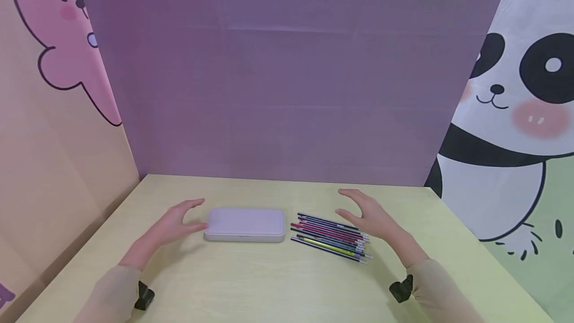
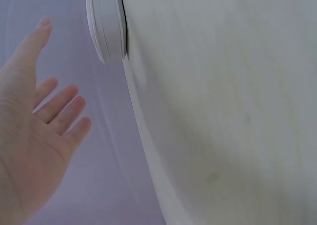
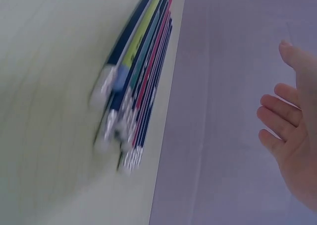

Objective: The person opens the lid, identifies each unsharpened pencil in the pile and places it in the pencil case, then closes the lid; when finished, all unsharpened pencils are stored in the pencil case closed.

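A pale lilac pencil case, its lid down, lies flat on the table just left of the middle. To its right is a loose bundle of pencils, dark blue, pink and yellow-green, their pale ends pointing right. The left hand hovers by the case's left end, thumb and fingers spread apart, holding nothing. Above the right end of the pencils, the right hand is held in the air with fingers relaxed and nothing in its grasp. The right wrist view shows the pencils below and left of that hand.
The light wooden table ends at a purple backdrop. A panda picture covers the right wall, and a pink cartoon figure is on the left. Each sleeve carries a small black camera.
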{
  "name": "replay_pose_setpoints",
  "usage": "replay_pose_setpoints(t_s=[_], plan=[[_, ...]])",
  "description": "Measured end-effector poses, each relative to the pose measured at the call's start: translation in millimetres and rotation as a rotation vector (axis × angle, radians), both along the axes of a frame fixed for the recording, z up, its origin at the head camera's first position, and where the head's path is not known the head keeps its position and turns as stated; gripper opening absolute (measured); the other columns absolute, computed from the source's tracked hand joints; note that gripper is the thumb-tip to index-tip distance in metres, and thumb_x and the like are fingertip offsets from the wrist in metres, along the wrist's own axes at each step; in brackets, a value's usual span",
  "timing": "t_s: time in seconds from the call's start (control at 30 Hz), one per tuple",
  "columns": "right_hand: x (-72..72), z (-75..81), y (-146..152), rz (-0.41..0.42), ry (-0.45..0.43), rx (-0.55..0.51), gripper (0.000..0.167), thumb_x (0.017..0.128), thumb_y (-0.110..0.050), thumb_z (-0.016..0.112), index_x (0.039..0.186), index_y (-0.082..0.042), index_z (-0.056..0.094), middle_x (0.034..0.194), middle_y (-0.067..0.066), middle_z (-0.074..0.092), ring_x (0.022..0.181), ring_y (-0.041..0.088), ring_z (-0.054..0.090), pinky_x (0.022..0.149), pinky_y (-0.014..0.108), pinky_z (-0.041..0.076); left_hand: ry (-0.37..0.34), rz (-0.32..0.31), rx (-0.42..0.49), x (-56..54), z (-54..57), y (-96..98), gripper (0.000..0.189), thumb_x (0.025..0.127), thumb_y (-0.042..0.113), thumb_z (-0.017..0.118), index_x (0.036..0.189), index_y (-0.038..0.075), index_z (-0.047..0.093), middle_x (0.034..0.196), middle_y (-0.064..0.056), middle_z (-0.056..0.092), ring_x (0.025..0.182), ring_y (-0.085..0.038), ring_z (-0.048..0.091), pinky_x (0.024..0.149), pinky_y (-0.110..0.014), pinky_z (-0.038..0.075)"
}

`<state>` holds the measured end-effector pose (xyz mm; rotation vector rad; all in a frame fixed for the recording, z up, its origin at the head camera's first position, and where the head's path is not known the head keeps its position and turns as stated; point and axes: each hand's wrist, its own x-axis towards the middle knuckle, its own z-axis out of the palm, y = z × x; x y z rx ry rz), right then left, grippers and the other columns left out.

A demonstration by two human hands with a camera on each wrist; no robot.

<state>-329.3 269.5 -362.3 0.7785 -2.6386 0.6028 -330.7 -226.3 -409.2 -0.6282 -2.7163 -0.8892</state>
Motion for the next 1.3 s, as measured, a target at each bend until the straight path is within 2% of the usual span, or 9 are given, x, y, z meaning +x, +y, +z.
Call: replay_pose_setpoints(t_s=[0.13, 0.33, 0.57, 0.77, 1.0, 1.17, 1.3], plan=[[-2.7, 0.3, -20, 0.036, 0.0, 0.008, 0.057, 0.09, -0.039, 0.06, 0.136, -0.009, 0.047, 0.137, 0.011, 0.05, 0.128, 0.031, 0.045, 0.101, 0.05, 0.038, -0.056, -0.021, -0.002, -0.7, 0.3, 2.3, 0.077, 0.081, 0.041, 0.071, 0.138, -0.001, 0.041, 0.139, -0.02, 0.045, 0.128, -0.041, 0.041, 0.103, -0.054, 0.033], [-6.9, -3.6, -48, 0.073, -0.047, 0.003, 0.056, 0.09, -0.041, 0.059, 0.136, -0.011, 0.047, 0.137, 0.007, 0.051, 0.129, 0.027, 0.045, 0.103, 0.047, 0.038, -0.134, -0.046, -0.026, -2.3, -0.1, 3.7, 0.078, 0.081, 0.041, 0.071, 0.137, -0.004, 0.041, 0.138, -0.024, 0.045, 0.125, -0.042, 0.043, 0.101, -0.054, 0.034], [-9.2, -9.8, -76, 0.138, -0.073, -0.008, 0.051, 0.09, -0.038, 0.06, 0.133, -0.011, 0.051, 0.133, 0.004, 0.054, 0.126, 0.023, 0.049, 0.102, 0.042, 0.04, -0.161, -0.069, -0.032, -7.2, -4.2, 4.9, 0.081, 0.079, 0.042, 0.072, 0.137, -0.005, 0.041, 0.138, -0.022, 0.045, 0.125, -0.041, 0.045, 0.101, -0.052, 0.036], [-8.5, -15.7, -103, 0.216, -0.075, 0.008, 0.044, 0.092, -0.029, 0.06, 0.129, -0.007, 0.054, 0.13, 0.006, 0.056, 0.123, 0.022, 0.051, 0.1, 0.039, 0.042, -0.21, -0.085, -0.015, -7.2, -7.0, 8.3, 0.081, 0.078, 0.036, 0.075, 0.137, -0.007, 0.04, 0.139, -0.025, 0.044, 0.124, -0.043, 0.045, 0.101, -0.053, 0.035], [-5.2, -20.1, -137, 0.301, -0.082, 0.024, 0.04, 0.092, -0.022, 0.061, 0.128, -0.007, 0.055, 0.13, 0.007, 0.056, 0.121, 0.022, 0.052, 0.096, 0.039, 0.045, -0.238, -0.067, -0.002, -8.1, -10.8, 11.3, 0.087, 0.074, 0.034, 0.079, 0.138, -0.007, 0.038, 0.14, -0.025, 0.042, 0.124, -0.042, 0.046, 0.101, -0.052, 0.036], [-7.0, -18.4, -156, 0.326, -0.061, 0.077, 0.038, 0.094, -0.027, 0.058, 0.126, -0.006, 0.057, 0.128, 0.006, 0.058, 0.12, 0.021, 0.053, 0.1, 0.037, 0.042, -0.241, -0.082, 0.03, -14.2, -10.3, 14.4, 0.089, 0.073, 0.032, 0.08, 0.14, -0.007, 0.036, 0.141, -0.026, 0.04, 0.124, -0.042, 0.045, 0.1, -0.05, 0.038], [-8.4, -21.0, -167, 0.346, -0.121, 0.095, 0.037, 0.095, -0.028, 0.055, 0.125, -0.006, 0.058, 0.126, 0.005, 0.059, 0.12, 0.02, 0.054, 0.1, 0.036, 0.042, -0.258, -0.094, 0.053, -16.5, -8.2, 19.9, 0.09, 0.072, 0.03, 0.081, 0.14, -0.007, 0.034, 0.142, -0.027, 0.038, 0.125, -0.043, 0.044, 0.101, -0.049, 0.038]])
